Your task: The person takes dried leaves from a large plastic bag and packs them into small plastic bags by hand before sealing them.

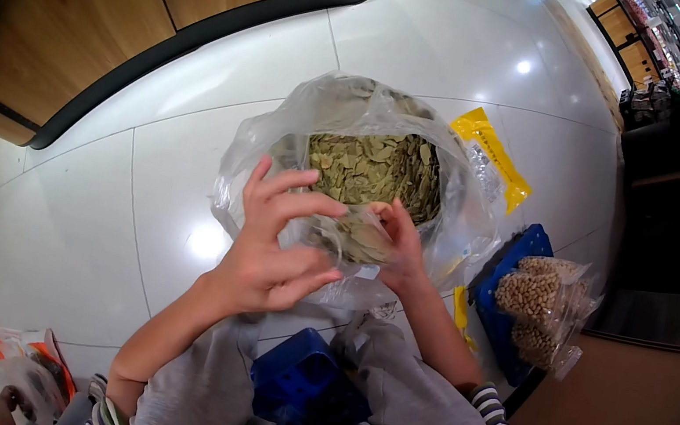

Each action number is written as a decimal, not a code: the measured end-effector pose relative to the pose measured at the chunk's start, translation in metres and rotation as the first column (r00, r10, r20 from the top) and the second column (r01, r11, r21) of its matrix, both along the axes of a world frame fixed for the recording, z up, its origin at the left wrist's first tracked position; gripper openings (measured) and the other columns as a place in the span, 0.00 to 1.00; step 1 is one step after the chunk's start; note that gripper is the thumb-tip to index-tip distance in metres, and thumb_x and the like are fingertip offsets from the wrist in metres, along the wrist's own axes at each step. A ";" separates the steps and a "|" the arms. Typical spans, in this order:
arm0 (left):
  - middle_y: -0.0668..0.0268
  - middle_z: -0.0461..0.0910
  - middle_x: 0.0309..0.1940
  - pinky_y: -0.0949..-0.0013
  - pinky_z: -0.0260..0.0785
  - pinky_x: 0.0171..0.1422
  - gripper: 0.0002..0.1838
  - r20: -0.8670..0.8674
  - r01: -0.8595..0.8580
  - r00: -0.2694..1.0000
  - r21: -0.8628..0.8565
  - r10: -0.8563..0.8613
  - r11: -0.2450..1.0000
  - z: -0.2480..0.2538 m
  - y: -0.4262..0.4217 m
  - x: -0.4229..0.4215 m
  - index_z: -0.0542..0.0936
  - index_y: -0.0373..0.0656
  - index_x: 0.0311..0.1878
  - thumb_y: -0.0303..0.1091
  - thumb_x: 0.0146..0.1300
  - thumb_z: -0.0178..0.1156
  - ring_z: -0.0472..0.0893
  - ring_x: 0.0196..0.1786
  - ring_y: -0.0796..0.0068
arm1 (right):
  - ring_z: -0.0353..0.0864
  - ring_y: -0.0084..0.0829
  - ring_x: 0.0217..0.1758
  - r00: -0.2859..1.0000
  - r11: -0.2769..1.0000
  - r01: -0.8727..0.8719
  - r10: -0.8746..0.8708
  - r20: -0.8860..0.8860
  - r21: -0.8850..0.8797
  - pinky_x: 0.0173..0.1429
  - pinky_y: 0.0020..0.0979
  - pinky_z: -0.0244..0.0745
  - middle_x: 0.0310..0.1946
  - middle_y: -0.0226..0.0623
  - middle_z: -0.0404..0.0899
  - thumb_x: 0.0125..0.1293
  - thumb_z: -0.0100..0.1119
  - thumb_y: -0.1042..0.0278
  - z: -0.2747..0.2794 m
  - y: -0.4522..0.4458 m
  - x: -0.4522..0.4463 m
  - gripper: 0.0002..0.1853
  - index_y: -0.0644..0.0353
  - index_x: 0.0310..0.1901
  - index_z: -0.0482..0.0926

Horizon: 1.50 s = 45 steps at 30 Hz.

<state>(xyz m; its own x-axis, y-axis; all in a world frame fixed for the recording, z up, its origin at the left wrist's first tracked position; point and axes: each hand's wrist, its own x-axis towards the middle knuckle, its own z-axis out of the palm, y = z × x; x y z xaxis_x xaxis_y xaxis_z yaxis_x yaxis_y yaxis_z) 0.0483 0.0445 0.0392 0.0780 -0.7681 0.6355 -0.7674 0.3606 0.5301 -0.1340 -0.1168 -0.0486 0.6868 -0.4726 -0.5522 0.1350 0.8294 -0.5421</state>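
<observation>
A large clear plastic bag (258,142) stands open in front of me, holding many dried green leaves (373,169). Over its near rim, my right hand (403,249) grips the side of a small clear bag of dried leaves (358,238). My left hand (269,241) is at the small bag's left side, fingers spread and partly curved. Whether its fingertips touch the plastic I cannot tell.
A yellow-and-clear packet (495,161) lies beyond the large bag. To the right, clear bags of pale beans or nuts (536,293) rest on a blue crate (496,282). A blue plastic stool or basket (304,380) is between my legs. Wooden cabinets (77,20) stand at upper left.
</observation>
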 end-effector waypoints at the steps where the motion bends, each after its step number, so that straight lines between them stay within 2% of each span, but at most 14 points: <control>1: 0.61 0.74 0.61 0.33 0.36 0.79 0.12 0.039 0.051 0.998 0.011 -0.052 0.999 0.001 0.000 0.001 0.80 0.52 0.23 0.42 0.50 0.75 0.64 0.71 0.47 | 0.82 0.28 0.44 0.996 0.997 -0.074 0.074 0.040 -0.015 0.50 0.31 0.79 0.42 0.35 0.82 0.76 0.53 0.55 0.008 0.003 0.001 0.15 0.58 0.50 0.77; 6: 0.59 0.72 0.66 0.32 0.33 0.79 0.08 0.053 0.137 0.988 0.099 -0.143 0.986 0.016 0.001 0.000 0.82 0.52 0.26 0.38 0.50 0.73 0.61 0.74 0.46 | 0.82 0.31 0.55 0.935 0.945 -0.253 0.293 0.198 -0.207 0.61 0.35 0.78 0.49 0.38 0.83 0.74 0.55 0.65 -0.006 -0.005 -0.006 0.18 0.58 0.62 0.72; 9: 0.59 0.72 0.65 0.35 0.41 0.79 0.08 -0.057 -0.042 0.997 0.127 0.049 0.991 0.024 0.003 -0.006 0.82 0.49 0.28 0.35 0.51 0.73 0.63 0.73 0.46 | 0.82 0.32 0.56 0.984 0.974 -0.081 0.112 0.141 -0.210 0.63 0.35 0.77 0.51 0.40 0.83 0.73 0.55 0.70 -0.010 -0.010 -0.007 0.17 0.57 0.62 0.72; 13: 0.47 0.66 0.67 0.48 0.61 0.74 0.06 -0.278 -0.069 0.956 0.095 0.093 0.993 0.023 -0.001 -0.004 0.83 0.42 0.34 0.26 0.53 0.70 0.67 0.72 0.42 | 0.80 0.36 0.59 0.913 0.980 0.080 0.001 0.407 -0.183 0.65 0.40 0.76 0.55 0.43 0.81 0.73 0.54 0.69 -0.007 -0.019 -0.008 0.15 0.56 0.59 0.72; 16: 0.47 0.66 0.68 0.51 0.66 0.72 0.05 -0.632 0.058 0.774 0.132 0.039 0.990 0.017 -0.001 -0.006 0.83 0.40 0.35 0.23 0.56 0.68 0.70 0.70 0.43 | 0.76 0.38 0.64 0.869 0.993 0.074 -0.017 0.494 -0.095 0.68 0.43 0.73 0.60 0.46 0.76 0.72 0.56 0.64 -0.006 -0.024 -0.010 0.17 0.57 0.59 0.71; 20: 0.47 0.70 0.66 0.53 0.67 0.70 0.02 -0.604 0.133 0.793 0.042 -0.081 0.990 0.013 0.000 0.003 0.81 0.37 0.34 0.21 0.57 0.64 0.74 0.69 0.47 | 0.73 0.39 0.66 0.931 0.994 0.070 -0.037 0.363 -0.080 0.69 0.44 0.71 0.63 0.47 0.75 0.71 0.56 0.60 0.007 -0.020 -0.009 0.21 0.59 0.62 0.72; 21: 0.49 0.74 0.62 0.54 0.68 0.70 0.01 -0.540 0.156 0.837 0.079 -0.089 0.985 0.019 0.001 0.006 0.80 0.36 0.31 0.21 0.56 0.62 0.75 0.68 0.49 | 0.74 0.38 0.66 0.953 0.974 0.076 -0.008 0.302 -0.215 0.68 0.41 0.72 0.61 0.48 0.76 0.73 0.53 0.60 0.009 -0.022 -0.008 0.21 0.61 0.63 0.72; 25: 0.51 0.76 0.57 0.55 0.69 0.68 0.04 -0.549 0.417 0.788 0.143 -0.279 0.898 0.028 0.002 0.009 0.76 0.39 0.27 0.23 0.55 0.61 0.77 0.65 0.53 | 0.79 0.31 0.60 0.990 0.702 -0.049 0.127 0.057 -0.710 0.64 0.34 0.74 0.61 0.47 0.77 0.76 0.50 0.65 0.038 -0.032 -0.002 0.21 0.64 0.66 0.69; 29: 0.54 0.74 0.55 0.58 0.71 0.65 0.03 -0.586 0.506 0.726 0.101 -0.359 0.857 0.040 -0.004 0.012 0.77 0.41 0.28 0.24 0.56 0.61 0.78 0.61 0.59 | 0.79 0.28 0.57 0.855 0.576 -0.226 0.504 0.123 -0.785 0.58 0.29 0.77 0.61 0.45 0.77 0.73 0.55 0.70 0.102 -0.025 0.001 0.27 0.63 0.72 0.64; 32: 0.56 0.71 0.56 0.60 0.72 0.64 0.04 -0.615 0.561 0.684 0.100 -0.393 0.822 0.066 -0.006 0.021 0.78 0.41 0.30 0.26 0.59 0.63 0.77 0.61 0.63 | 0.81 0.27 0.54 0.822 0.495 -0.316 0.569 0.027 -0.809 0.52 0.25 0.79 0.56 0.42 0.77 0.71 0.58 0.74 0.163 -0.007 0.001 0.26 0.63 0.69 0.66; 35: 0.57 0.68 0.58 0.63 0.73 0.63 0.07 -0.600 0.625 0.688 0.204 -0.409 0.753 0.104 0.004 0.032 0.80 0.40 0.34 0.31 0.63 0.67 0.73 0.63 0.67 | 0.84 0.23 0.46 0.857 0.397 -0.233 0.516 0.006 -0.888 0.43 0.20 0.80 0.51 0.38 0.76 0.67 0.61 0.76 0.195 0.006 0.001 0.20 0.63 0.60 0.72; 38: 0.56 0.67 0.61 0.63 0.74 0.62 0.09 -0.585 0.616 0.742 0.404 -0.327 0.676 0.145 0.016 0.036 0.78 0.39 0.32 0.32 0.64 0.67 0.79 0.55 0.71 | 0.84 0.19 0.36 0.728 0.100 -0.426 0.628 -0.275 -0.899 0.34 0.17 0.80 0.50 0.38 0.75 0.64 0.64 0.75 0.246 0.008 -0.010 0.12 0.63 0.48 0.75; 42: 0.60 0.78 0.52 0.69 0.78 0.53 0.07 -0.789 0.770 0.541 0.327 -0.290 0.548 0.170 0.025 0.033 0.79 0.39 0.43 0.31 0.68 0.64 0.81 0.52 0.74 | 0.79 0.15 0.28 0.749 -0.097 -0.307 0.589 -0.303 -0.947 0.28 0.15 0.72 0.52 0.38 0.74 0.60 0.68 0.76 0.303 0.041 -0.018 0.06 0.63 0.32 0.78; 45: 0.64 0.79 0.53 0.72 0.77 0.53 0.19 -0.753 0.720 0.578 0.290 -0.315 0.630 0.188 0.033 0.027 0.76 0.41 0.59 0.34 0.68 0.64 0.80 0.51 0.78 | 0.72 0.11 0.24 0.847 -0.250 -0.155 0.464 -0.259 -0.956 0.28 0.14 0.62 0.53 0.34 0.72 0.55 0.72 0.74 0.330 0.064 -0.025 0.09 0.62 0.27 0.78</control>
